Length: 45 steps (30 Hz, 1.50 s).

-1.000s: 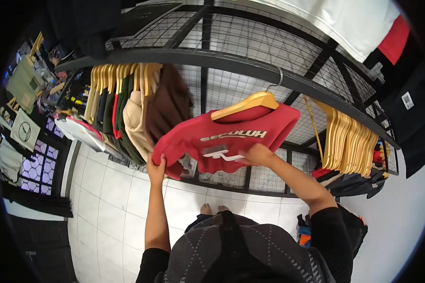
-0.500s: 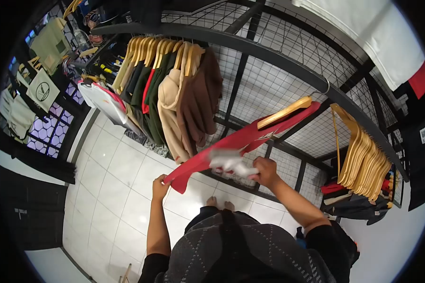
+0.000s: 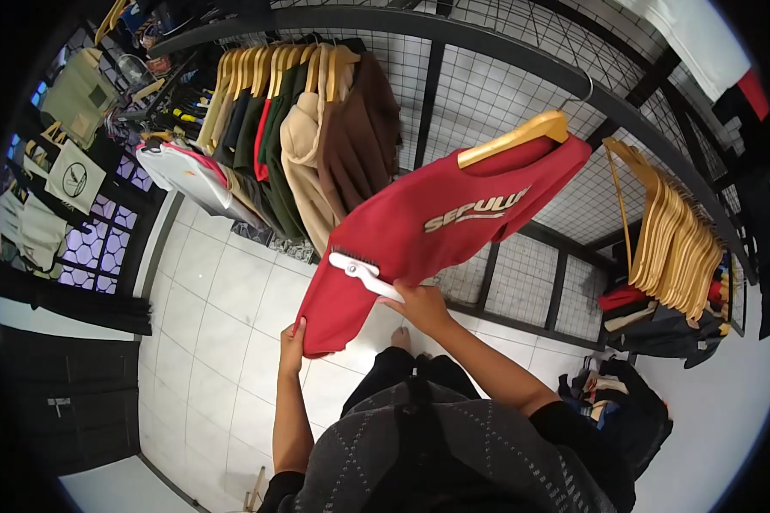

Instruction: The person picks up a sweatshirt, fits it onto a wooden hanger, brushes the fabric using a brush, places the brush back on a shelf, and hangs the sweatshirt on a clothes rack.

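Observation:
A red sweatshirt [image 3: 393, 218] with "SEPULU" lettering across its chest hangs from a wooden hanger [image 3: 518, 138] on the black rail. My left hand [image 3: 292, 346] pinches the lower corner of this garment and draws it out at a slant. In my right hand [image 3: 421, 309] is the handle of a white brush [image 3: 357, 268] with dark bristles along its head. The brush head lies over the lower part of the sweatshirt; whether the bristles touch the cloth I cannot tell.
Several garments on wooden hangers, including a brown one [image 3: 364, 137] and a beige hoodie [image 3: 301, 141], fill the rail's left. Bare wooden hangers [image 3: 672, 244] bunch on the right. Wire grid panels [image 3: 479, 94] stand behind. Dark clothes [image 3: 629, 410] are piled at the right.
The brush has moved left and down across the sweatshirt, no longer blurred. The sweatshirt front has turned to face me more, showing its lettering. My left hand still grips the corner.

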Each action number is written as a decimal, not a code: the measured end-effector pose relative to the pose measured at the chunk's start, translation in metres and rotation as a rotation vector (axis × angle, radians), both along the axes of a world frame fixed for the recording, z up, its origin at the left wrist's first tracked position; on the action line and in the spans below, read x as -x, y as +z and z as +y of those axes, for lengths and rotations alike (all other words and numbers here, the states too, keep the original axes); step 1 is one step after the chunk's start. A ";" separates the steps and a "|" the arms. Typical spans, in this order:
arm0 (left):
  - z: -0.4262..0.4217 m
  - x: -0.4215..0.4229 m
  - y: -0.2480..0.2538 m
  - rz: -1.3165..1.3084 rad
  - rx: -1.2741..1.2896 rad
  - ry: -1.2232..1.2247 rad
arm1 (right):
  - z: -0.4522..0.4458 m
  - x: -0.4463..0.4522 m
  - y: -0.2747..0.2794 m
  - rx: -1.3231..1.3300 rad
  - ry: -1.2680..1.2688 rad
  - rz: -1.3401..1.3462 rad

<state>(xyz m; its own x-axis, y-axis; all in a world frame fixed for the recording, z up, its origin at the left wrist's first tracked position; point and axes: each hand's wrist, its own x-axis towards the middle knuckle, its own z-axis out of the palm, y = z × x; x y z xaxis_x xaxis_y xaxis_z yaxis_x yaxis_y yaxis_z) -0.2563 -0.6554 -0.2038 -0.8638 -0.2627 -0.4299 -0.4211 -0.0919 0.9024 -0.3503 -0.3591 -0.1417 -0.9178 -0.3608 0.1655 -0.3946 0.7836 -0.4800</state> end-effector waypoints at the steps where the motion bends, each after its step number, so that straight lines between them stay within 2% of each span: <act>1: -0.003 -0.005 0.004 0.012 -0.072 0.012 | -0.001 -0.004 -0.003 0.025 0.082 0.047; 3: -0.007 -0.019 0.013 0.035 -0.138 0.036 | 0.001 -0.011 -0.002 0.055 0.177 0.104; 5: -0.012 -0.040 0.025 -0.027 -0.085 -0.137 | 0.017 -0.021 0.008 0.334 0.196 0.407; 6: -0.016 -0.053 0.028 -0.067 -0.013 -0.249 | 0.023 -0.023 0.011 0.394 0.058 0.471; 7: -0.011 -0.065 0.036 -0.072 -0.015 -0.244 | 0.030 -0.023 0.013 0.451 -0.081 0.530; 9: 0.000 -0.091 0.051 -0.086 0.179 -0.497 | 0.034 -0.020 0.005 0.487 -0.315 0.426; 10: 0.003 -0.106 0.046 -0.094 0.184 -0.489 | 0.027 -0.025 0.006 0.520 -0.335 0.312; 12: 0.008 -0.136 0.036 -0.226 0.236 -0.483 | 0.013 -0.063 -0.031 0.374 -0.277 -0.028; 13: 0.015 -0.148 0.043 -0.267 0.256 -0.486 | 0.005 -0.096 -0.054 0.417 -0.156 -0.097; 15: 0.033 -0.170 0.070 -0.363 0.191 -0.383 | -0.004 -0.172 -0.070 0.175 0.101 -0.221; 17: 0.019 -0.199 0.037 -0.164 0.178 -0.329 | 0.002 -0.229 -0.085 0.229 0.330 -0.342; 18: 0.015 -0.212 0.031 -0.096 0.148 -0.320 | 0.007 -0.238 -0.086 0.232 0.329 -0.344; 20: 0.016 -0.234 0.033 -0.111 0.160 -0.309 | 0.029 -0.238 -0.083 0.301 0.278 -0.096; 21: 0.021 -0.245 0.036 -0.032 0.098 -0.232 | 0.041 -0.222 -0.071 0.424 0.224 -0.006; 22: 0.023 -0.254 0.039 0.050 0.034 -0.153 | 0.050 -0.203 -0.048 0.349 0.100 0.214; 23: 0.021 -0.264 0.043 0.055 0.032 -0.150 | 0.054 -0.173 -0.049 0.355 -0.058 0.515; 24: 0.019 -0.275 0.046 0.024 -0.011 -0.169 | 0.056 -0.153 -0.011 0.497 -0.242 0.289; 25: 0.018 -0.285 0.049 -0.006 -0.055 -0.187 | 0.050 -0.133 0.018 0.685 -0.380 0.178; 26: 0.016 -0.294 0.050 0.103 -0.097 -0.331 | 0.047 -0.116 0.036 0.772 -0.369 0.131; 27: 0.019 -0.298 0.062 0.149 0.016 -0.483 | 0.040 -0.111 0.033 0.772 -0.358 0.132; 28: 0.025 -0.301 0.078 0.191 0.131 -0.632 | 0.030 -0.109 0.022 0.713 -0.326 0.121; 29: 0.029 -0.304 0.089 0.103 0.116 -0.706 | 0.019 -0.109 0.010 0.654 -0.293 0.107; 30: 0.022 -0.303 0.088 -0.243 0.106 -0.820 | 0.007 -0.130 0.000 0.640 -0.261 0.035; 32: 0.012 -0.306 0.094 -0.434 0.109 -0.862 | -0.016 -0.188 -0.046 0.450 -0.205 -0.062; 33: 0.005 -0.312 0.090 -0.432 0.107 -0.854 | -0.021 -0.225 -0.072 0.407 -0.036 -0.138; 35: -0.011 -0.325 0.069 -0.364 0.004 -0.597 | -0.029 -0.296 -0.082 0.232 0.225 -0.311; 36: -0.029 -0.336 0.035 -0.335 -0.045 -0.504 | -0.030 -0.321 -0.081 0.124 0.337 -0.366; 37: -0.038 -0.342 0.027 -0.342 -0.060 -0.503 | -0.031 -0.337 -0.074 0.012 0.451 -0.421; 40: -0.050 -0.364 0.012 -0.375 -0.322 -0.469 | -0.030 -0.335 -0.057 0.000 0.593 -0.350; 41: -0.051 -0.368 0.011 -0.341 -0.305 -0.435 | -0.024 -0.323 -0.069 0.172 0.498 -0.153; 42: -0.047 -0.370 0.013 -0.304 -0.287 -0.401 | -0.019 -0.302 -0.061 0.178 0.329 -0.036; 43: -0.037 -0.369 0.026 -0.246 -0.307 -0.253 | -0.015 -0.280 -0.044 0.310 0.137 0.304; 44: -0.037 -0.371 0.022 -0.248 -0.310 -0.251 | -0.012 -0.264 -0.018 0.246 -0.109 0.317; 45: -0.040 -0.373 0.014 -0.143 -0.152 -0.215 | -0.016 -0.245 0.001 0.371 -0.398 0.212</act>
<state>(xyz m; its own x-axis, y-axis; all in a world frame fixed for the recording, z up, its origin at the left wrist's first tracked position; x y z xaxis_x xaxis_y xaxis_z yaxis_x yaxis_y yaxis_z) 0.1166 -0.6955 -0.1896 -0.8207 -0.0036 -0.5714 -0.5671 -0.1166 0.8153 -0.1052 -0.3753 -0.1411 -0.9041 0.1221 0.4095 -0.2213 0.6860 -0.6931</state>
